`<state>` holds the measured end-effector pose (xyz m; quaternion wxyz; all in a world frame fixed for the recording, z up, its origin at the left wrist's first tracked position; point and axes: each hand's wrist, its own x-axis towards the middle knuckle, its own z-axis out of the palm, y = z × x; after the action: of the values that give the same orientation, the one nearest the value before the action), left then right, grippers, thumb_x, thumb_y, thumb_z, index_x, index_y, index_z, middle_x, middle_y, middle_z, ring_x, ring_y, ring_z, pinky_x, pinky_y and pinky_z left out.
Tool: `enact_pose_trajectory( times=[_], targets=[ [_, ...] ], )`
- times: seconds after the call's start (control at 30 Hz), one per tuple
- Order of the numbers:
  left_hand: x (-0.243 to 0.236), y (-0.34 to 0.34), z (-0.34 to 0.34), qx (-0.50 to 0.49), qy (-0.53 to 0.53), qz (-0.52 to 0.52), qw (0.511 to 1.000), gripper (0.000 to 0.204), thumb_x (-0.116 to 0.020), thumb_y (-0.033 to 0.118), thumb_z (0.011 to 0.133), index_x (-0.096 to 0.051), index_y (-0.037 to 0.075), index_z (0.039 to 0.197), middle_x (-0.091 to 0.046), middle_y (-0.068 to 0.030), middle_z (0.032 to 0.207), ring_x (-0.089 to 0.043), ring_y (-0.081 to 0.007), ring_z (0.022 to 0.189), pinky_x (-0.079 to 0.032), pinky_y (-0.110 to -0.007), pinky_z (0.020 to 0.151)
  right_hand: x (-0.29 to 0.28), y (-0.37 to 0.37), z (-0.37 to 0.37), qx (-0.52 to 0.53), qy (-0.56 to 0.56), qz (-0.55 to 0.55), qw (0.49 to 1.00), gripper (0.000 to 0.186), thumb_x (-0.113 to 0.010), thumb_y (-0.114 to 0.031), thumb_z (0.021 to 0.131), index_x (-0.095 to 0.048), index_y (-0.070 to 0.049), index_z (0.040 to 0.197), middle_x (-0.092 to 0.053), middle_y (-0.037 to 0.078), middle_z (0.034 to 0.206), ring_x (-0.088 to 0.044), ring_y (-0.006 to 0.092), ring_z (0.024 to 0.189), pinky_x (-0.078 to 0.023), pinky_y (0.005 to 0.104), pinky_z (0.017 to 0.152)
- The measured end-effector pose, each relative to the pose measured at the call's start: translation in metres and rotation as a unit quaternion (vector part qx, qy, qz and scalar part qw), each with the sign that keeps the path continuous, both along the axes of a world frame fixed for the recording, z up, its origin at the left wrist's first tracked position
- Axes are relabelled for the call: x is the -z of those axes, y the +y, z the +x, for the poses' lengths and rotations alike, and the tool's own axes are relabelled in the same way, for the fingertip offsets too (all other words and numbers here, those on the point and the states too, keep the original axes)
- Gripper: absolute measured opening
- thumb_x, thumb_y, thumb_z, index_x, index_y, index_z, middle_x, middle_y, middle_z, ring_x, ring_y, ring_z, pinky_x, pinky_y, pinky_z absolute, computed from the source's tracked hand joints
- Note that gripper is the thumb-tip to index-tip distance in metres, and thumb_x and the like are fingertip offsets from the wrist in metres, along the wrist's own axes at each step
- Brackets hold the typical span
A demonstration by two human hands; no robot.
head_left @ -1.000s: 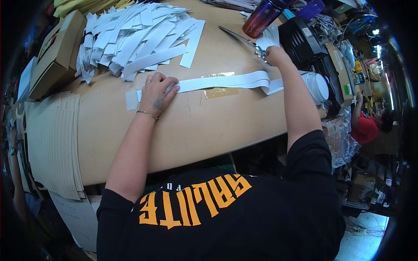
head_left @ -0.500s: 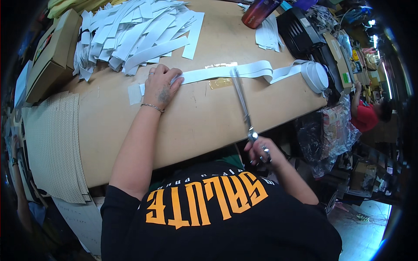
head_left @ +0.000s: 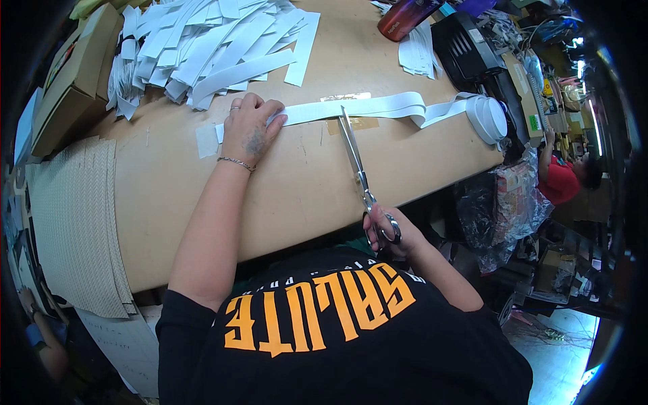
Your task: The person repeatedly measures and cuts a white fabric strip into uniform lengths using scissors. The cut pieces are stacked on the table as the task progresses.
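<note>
My left hand (head_left: 253, 131), fingers curled, grips and presses the left part of a long white strip (head_left: 314, 110) on the tan tabletop (head_left: 236, 202). My right hand (head_left: 385, 229) is closed round the handles of long silver scissors (head_left: 351, 148) near the table's front edge. The blade tips reach the strip over a patch of clear yellowish tape (head_left: 354, 127). The strip doubles in a loose fold and runs to a white roll (head_left: 486, 119) at the right. A paler tape piece (head_left: 206, 142) lies left of my left hand. A heap of cut white strips (head_left: 202, 50) sits behind.
A cardboard box (head_left: 71, 81) and stacked woven sheets (head_left: 71, 223) sit at left. A bottle (head_left: 405, 17), small strip pile (head_left: 417, 54) and black machine (head_left: 459, 50) stand back right. A red-shirted person (head_left: 560, 179) is at right, another person's arm (head_left: 47, 334) at lower left.
My right hand has brought the scissors down from the back right to the front, blades now pointing up at the strip. My left hand stayed on the strip.
</note>
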<state>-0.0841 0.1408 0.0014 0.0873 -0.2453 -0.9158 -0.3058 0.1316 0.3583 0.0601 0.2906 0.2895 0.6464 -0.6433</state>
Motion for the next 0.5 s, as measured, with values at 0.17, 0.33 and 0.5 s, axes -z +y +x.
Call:
enact_pose_trajectory(
  times=[0.17,0.33,0.5],
  targets=[
    [0.003,-0.001,-0.001,-0.001,0.014,-0.006,1.000,0.015,-0.066,0.028,0.080,-0.066,0.020,0.092,-0.051,-0.0038,0.088,-0.050,-0.0259,0.087,-0.045,-0.039,0.072,-0.002,0.000,-0.018,0.000,-0.008,0.015,1.000,0.058,-0.050,-0.066,0.082,-0.049,-0.009,0.076,-0.050,0.001,0.059,-0.049,0.0093,0.047,-0.039,0.0206,0.046],
    [0.001,0.000,-0.001,0.003,0.012,-0.004,1.000,0.013,-0.066,0.028,0.079,-0.066,0.020,0.089,-0.050,-0.0032,0.088,-0.050,-0.0255,0.086,-0.046,-0.039,0.070,0.003,-0.001,-0.025,-0.008,0.003,0.016,1.000,0.059,-0.050,-0.068,0.080,-0.047,-0.010,0.076,-0.050,0.001,0.059,-0.049,0.0085,0.047,-0.040,0.0201,0.046],
    [-0.001,0.000,-0.001,0.008,0.001,0.013,1.000,0.016,-0.067,0.025,0.078,-0.067,0.016,0.091,-0.052,-0.0046,0.084,-0.049,-0.0258,0.084,-0.043,-0.037,0.072,0.002,-0.003,-0.028,-0.002,-0.011,0.019,1.000,0.060,-0.050,-0.069,0.079,-0.047,-0.009,0.077,-0.050,0.001,0.058,-0.050,0.0083,0.047,-0.041,0.0203,0.046]
  ],
)
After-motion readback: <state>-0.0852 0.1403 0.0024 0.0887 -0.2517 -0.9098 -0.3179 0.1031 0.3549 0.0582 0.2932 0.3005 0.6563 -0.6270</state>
